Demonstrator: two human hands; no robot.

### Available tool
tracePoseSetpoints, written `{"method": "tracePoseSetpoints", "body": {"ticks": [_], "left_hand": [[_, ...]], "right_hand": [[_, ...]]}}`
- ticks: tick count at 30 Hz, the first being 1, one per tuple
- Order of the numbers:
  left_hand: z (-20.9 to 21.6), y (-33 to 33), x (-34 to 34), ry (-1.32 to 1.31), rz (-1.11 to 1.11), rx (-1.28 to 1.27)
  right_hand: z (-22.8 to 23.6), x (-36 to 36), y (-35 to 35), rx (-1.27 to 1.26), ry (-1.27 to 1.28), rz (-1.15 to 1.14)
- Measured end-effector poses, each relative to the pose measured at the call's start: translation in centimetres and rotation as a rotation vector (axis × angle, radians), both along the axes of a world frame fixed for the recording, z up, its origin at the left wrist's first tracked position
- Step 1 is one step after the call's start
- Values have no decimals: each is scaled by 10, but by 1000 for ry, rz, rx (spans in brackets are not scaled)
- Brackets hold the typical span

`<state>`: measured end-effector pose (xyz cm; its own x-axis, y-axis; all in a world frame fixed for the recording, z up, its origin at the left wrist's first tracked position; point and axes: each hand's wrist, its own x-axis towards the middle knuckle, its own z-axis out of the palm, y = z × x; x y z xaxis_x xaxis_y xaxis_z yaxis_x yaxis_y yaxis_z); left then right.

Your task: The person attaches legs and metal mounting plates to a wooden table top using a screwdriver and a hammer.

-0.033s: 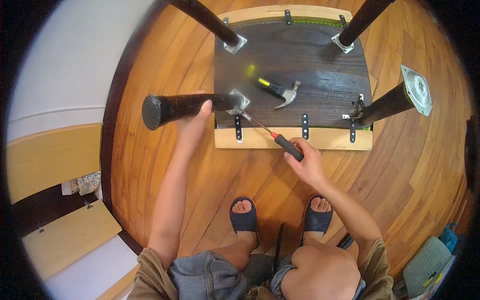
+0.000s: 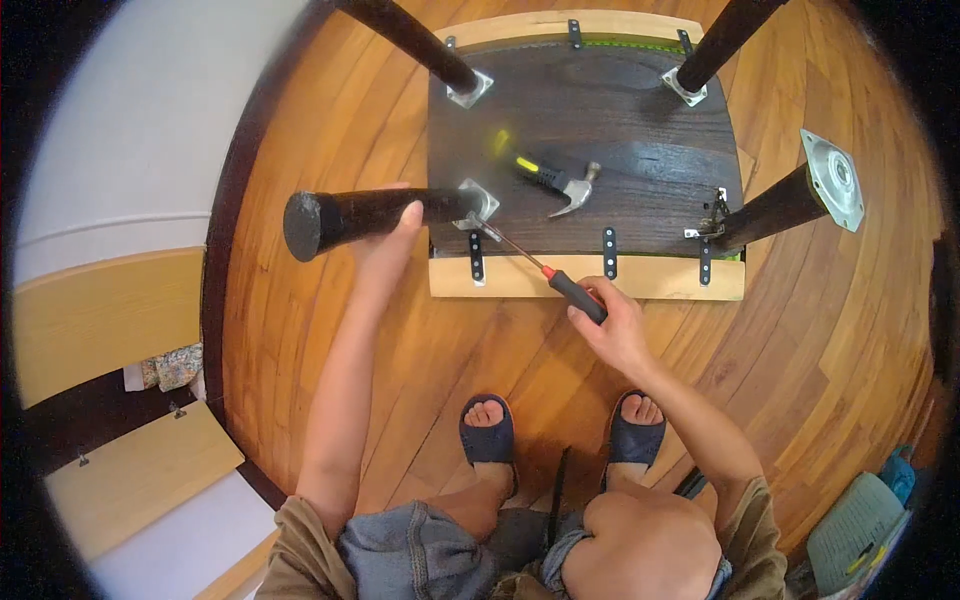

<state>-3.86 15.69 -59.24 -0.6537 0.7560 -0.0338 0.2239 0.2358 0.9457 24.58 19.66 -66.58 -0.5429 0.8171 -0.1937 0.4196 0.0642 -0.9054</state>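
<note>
An upturned table point(image 2: 560, 100) with a dark underside and pale wooden edge strips lies on the floor in front of me. My left hand point(image 2: 388, 240) is wrapped round the near-left black table leg point(image 2: 365, 215), its fingers partly hidden behind it. A metal mounting plate point(image 2: 485, 202) joins this leg to the tabletop. My right hand point(image 2: 615, 325) grips a screwdriver point(image 2: 578, 295) by its black and red handle. The screwdriver's shaft slants up and left, its tip at the plate's near edge. A claw hammer point(image 2: 560, 183) with a black and yellow handle rests on the underside.
Two other legs, far left point(image 2: 420, 45) and far right point(image 2: 725, 50), stand on metal plates. At the near right, another leg point(image 2: 775, 210) shows a metal plate on its outer end. Pale wooden panels point(image 2: 145, 475) are at the lower left, a notebook point(image 2: 855, 530) at the lower right.
</note>
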Motion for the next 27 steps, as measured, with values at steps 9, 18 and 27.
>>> {"method": "tracePoseSetpoints", "body": {"ticks": [9,18,27], "left_hand": [[1,2,6,-13,58,-53],[-12,0,-1,-11,24,37],[32,2,13,227,170,162]], "right_hand": [[-5,0,-1,-21,17,-7],[-14,-4,-15,189,4,7],[-24,-3,-21,464,-127,49]]}}
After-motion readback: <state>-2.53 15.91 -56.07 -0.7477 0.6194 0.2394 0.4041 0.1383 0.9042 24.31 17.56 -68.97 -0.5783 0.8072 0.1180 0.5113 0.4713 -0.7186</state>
